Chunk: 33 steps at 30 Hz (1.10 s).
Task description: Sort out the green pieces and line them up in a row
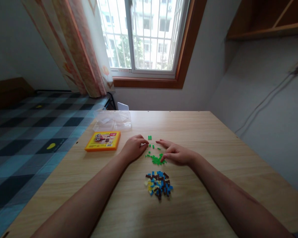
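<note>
My left hand (135, 147) rests on the table with its thumb and fingertips drawn together, right beside a small green brick (150, 145). Whether anything sits between those fingertips is too small to make out. My right hand (177, 154) is open: one finger stretches toward the left, and a lower digit reaches down onto a heap of tiny green bricks (156, 161). Two longer green bricks (149, 137) lie side by side beyond the hands. Closer to me is a mixed heap of blue, brown and yellow bricks (160, 185).
A yellow-orange box (103, 141) lies left of my left hand. Behind it stand clear plastic trays (113, 120) near the far edge of the wooden table (188, 129). A bed with a checked cover (39, 132) adjoins the table's left side; a wall borders the right.
</note>
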Tool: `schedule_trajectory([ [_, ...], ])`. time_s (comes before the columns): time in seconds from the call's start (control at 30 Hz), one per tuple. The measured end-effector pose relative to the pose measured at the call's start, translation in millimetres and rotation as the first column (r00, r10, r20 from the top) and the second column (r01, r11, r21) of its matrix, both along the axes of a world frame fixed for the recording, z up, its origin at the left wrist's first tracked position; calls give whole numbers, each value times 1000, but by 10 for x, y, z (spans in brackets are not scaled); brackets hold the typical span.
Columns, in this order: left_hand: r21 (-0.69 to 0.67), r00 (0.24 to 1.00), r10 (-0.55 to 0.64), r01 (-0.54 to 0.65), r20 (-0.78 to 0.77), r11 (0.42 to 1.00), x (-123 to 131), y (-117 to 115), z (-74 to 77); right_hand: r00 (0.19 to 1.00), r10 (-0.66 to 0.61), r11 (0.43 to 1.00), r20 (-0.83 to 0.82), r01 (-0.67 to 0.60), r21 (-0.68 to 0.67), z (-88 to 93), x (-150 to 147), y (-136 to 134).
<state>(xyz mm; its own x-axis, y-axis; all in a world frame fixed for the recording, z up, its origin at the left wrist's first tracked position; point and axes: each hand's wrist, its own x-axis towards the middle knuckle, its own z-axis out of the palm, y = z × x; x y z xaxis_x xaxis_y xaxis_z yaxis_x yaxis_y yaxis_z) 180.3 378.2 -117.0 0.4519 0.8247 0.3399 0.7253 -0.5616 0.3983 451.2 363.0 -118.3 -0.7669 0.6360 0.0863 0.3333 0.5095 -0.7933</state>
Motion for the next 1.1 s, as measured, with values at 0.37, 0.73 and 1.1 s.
schedule_trajectory([
  [0.37, -5, 1000, 22, -22, -7, 1000, -14, 6, -15, 998, 3, 996, 56, -7, 84, 20, -24, -32],
  [0.73, -9, 1000, 15, -15, 6, 1000, -27, 10, -37, 997, 9, 996, 82, -16, 86, 29, -22, -39],
  [1.1, 6, 998, -60, 60, 28, 998, -43, -6, -43, 998, 27, 990, 63, -35, 133, 104, -20, -178],
])
